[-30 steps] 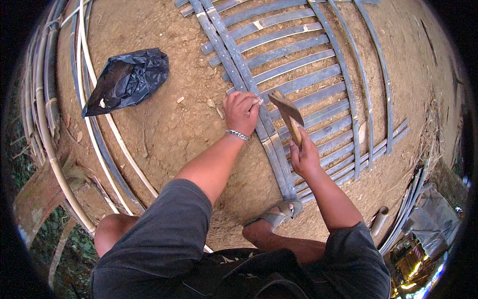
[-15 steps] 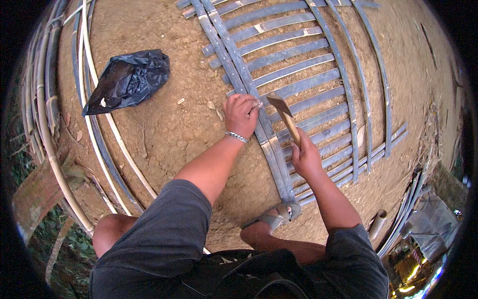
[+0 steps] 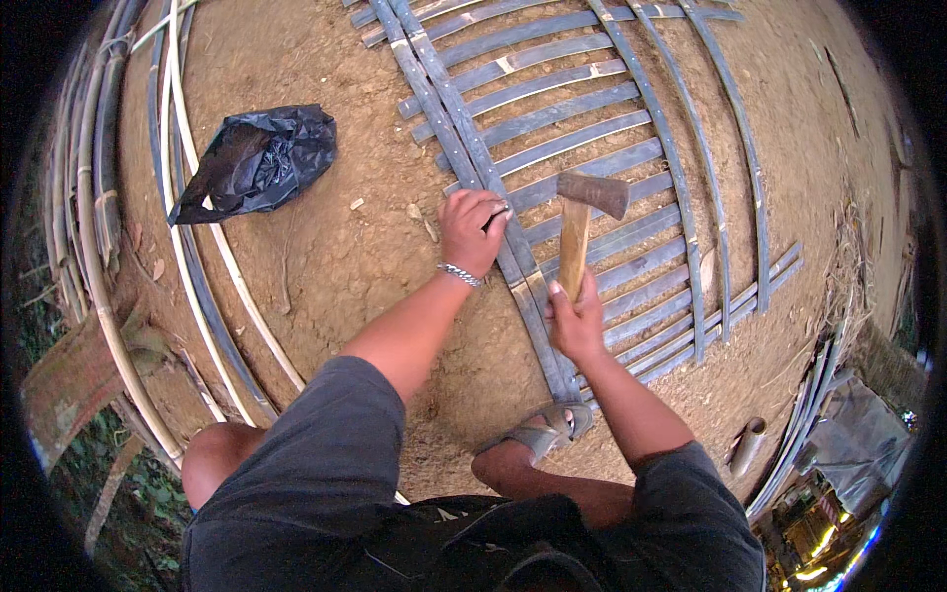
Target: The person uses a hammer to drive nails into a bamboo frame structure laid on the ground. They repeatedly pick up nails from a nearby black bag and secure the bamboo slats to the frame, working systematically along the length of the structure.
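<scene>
My right hand (image 3: 577,321) is wrapped round the wooden handle of a hatchet (image 3: 575,235). Its dark metal head is raised over the slats, apart from my other hand. My left hand (image 3: 472,234), with a chain bracelet at its wrist, rests on the paired long strips (image 3: 456,133) at the left side of a lattice of split bamboo slats (image 3: 621,237). Its thumb and fingers are pinched together at the strips; whatever is between the fingertips is too small to make out. Small pale dots run along those strips above my left hand.
A black plastic bag (image 3: 261,163) lies on the bare soil to the left. Long bamboo poles (image 3: 104,197) and pale strips (image 3: 202,286) curve along the left side. My sandalled foot (image 3: 547,431) is by the lattice's near end. A short bamboo tube (image 3: 749,447) lies at lower right.
The hatchet has swung up and right, away from my left hand, its head now turned broadside. My right hand has shifted slightly left and down. My left hand stays pinched at the strips.
</scene>
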Demonstrator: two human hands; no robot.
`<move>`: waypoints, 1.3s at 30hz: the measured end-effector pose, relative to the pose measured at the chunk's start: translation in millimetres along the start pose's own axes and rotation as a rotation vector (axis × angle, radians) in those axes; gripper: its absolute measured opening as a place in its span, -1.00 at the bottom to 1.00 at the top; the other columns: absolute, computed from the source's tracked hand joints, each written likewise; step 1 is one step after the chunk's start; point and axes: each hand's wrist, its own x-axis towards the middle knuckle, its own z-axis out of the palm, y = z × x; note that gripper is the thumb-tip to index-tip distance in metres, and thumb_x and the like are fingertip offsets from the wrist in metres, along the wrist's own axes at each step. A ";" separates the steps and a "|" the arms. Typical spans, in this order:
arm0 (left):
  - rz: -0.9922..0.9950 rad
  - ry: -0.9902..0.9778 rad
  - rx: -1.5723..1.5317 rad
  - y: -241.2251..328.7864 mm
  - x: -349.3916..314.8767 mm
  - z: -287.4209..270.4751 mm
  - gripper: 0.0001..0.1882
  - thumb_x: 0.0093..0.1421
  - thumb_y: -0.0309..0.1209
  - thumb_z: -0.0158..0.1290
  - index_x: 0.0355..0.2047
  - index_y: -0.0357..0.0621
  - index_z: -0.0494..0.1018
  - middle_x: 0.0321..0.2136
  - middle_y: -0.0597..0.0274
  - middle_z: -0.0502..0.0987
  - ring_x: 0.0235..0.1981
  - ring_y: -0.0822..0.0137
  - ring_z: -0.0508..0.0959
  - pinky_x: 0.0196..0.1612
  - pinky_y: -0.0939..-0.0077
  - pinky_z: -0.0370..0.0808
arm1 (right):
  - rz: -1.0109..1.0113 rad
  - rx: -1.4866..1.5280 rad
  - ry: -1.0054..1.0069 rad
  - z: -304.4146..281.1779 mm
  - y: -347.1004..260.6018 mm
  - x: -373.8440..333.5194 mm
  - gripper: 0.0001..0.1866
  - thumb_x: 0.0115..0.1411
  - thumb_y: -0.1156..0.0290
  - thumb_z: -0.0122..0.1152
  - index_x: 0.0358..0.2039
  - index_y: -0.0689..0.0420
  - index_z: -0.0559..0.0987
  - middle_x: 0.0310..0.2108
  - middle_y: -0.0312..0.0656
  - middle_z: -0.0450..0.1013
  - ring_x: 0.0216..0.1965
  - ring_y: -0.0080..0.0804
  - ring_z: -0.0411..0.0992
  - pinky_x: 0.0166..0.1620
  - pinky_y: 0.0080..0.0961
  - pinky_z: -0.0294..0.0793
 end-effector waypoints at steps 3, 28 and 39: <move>0.045 -0.006 -0.014 5.0 5.1 -15.6 -0.82 0.17 -0.37 0.20 -0.23 -0.10 0.65 -0.16 0.18 0.64 0.01 0.07 0.51 0.18 0.10 0.31 | 0.039 0.289 0.102 23.7 20.2 10.1 -0.73 0.41 0.46 0.08 0.04 0.14 0.27 -0.41 -0.24 0.37 -0.53 -0.53 0.39 -0.49 -0.53 0.45; 0.271 -0.470 0.638 -11.5 138.2 17.5 -0.43 0.41 -0.10 -0.16 0.36 0.00 0.26 0.45 0.04 0.10 0.49 0.11 0.04 0.50 -0.14 -0.17 | -0.183 -0.699 -0.208 -27.2 -3.9 21.4 -0.51 0.26 0.53 0.18 0.22 0.20 0.39 -0.01 0.19 0.52 -0.01 0.24 0.53 0.04 -0.11 0.54; 0.270 -0.443 0.636 -15.4 137.1 16.6 -0.46 0.44 -0.13 -0.20 0.35 -0.02 0.27 0.44 0.04 0.11 0.49 0.12 0.05 0.50 -0.14 -0.15 | -0.252 -0.699 -0.148 -33.1 1.4 28.4 -0.39 0.13 0.63 0.21 0.23 0.10 0.37 -0.02 0.13 0.52 -0.08 0.23 0.52 -0.04 -0.05 0.55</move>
